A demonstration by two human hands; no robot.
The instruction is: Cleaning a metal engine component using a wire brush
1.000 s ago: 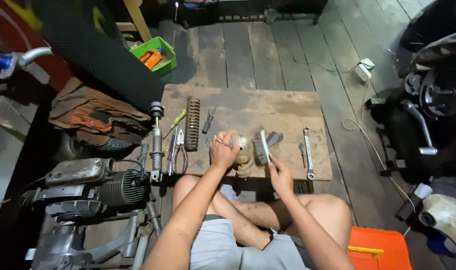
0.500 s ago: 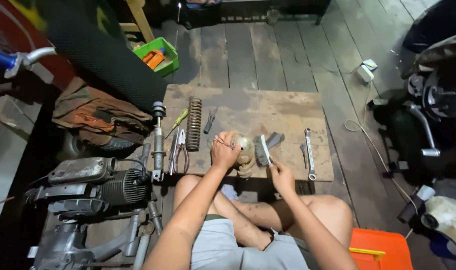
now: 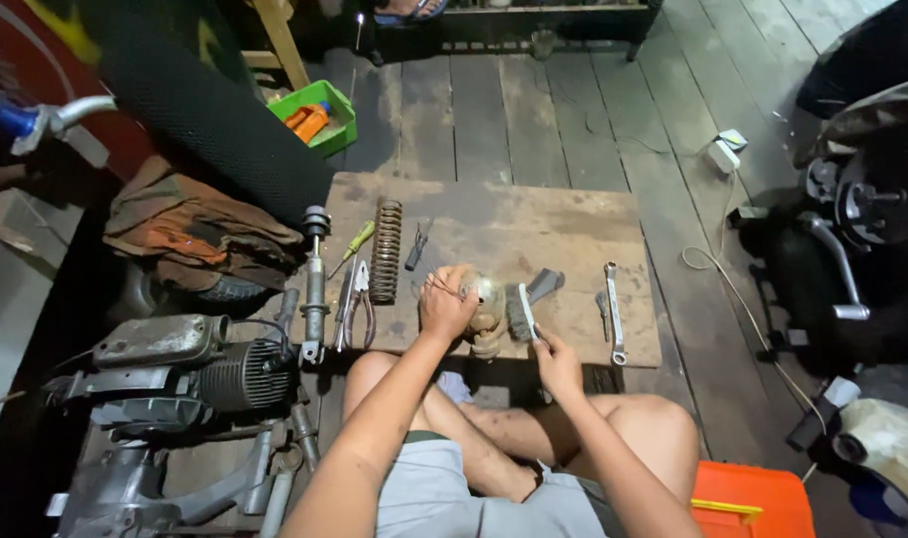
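I sit cross-legged at a wooden board [image 3: 574, 214] on the plank floor. My left hand [image 3: 444, 304] grips a rounded, grimy metal engine part [image 3: 488, 311] and holds it upright on the board's near edge. My right hand [image 3: 556, 361] holds a white-handled wire brush [image 3: 521, 311], its bristles pressed against the right side of the part.
On the board lie a coil spring [image 3: 384, 249], a shock absorber rod [image 3: 313, 284], a yellow-handled screwdriver [image 3: 351, 246], pliers [image 3: 356, 302] and a wrench [image 3: 614, 312]. An engine block [image 3: 190, 374] is at left, a green tray [image 3: 316, 113] behind, an orange box [image 3: 753, 501] at right.
The brush in my right hand has slid down a little along the part. My left hand keeps the same grip.
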